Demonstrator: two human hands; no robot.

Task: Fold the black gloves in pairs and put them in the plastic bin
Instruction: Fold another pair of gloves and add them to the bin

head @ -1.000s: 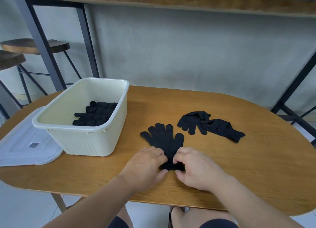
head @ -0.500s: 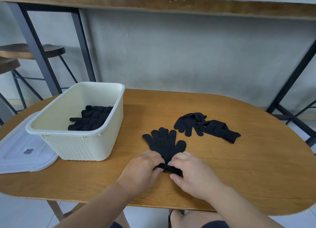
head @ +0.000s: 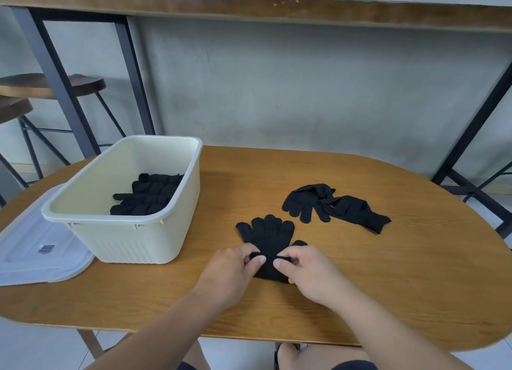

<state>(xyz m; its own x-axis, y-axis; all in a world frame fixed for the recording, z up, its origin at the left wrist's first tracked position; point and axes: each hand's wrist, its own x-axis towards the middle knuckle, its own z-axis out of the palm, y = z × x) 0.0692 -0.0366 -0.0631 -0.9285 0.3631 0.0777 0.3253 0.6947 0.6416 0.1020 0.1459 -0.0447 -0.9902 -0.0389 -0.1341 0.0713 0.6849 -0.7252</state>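
Both hands, left hand [head: 231, 270] and right hand [head: 310, 272], pinch the flat glove pair's [head: 267, 238] cuff; fingers curled tight.

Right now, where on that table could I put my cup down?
The table is bare right of the hands and beyond the loose gloves, and also behind the bin. It is crowded on the left by bin and lid, and mid-front by both hands on the flat gloves.
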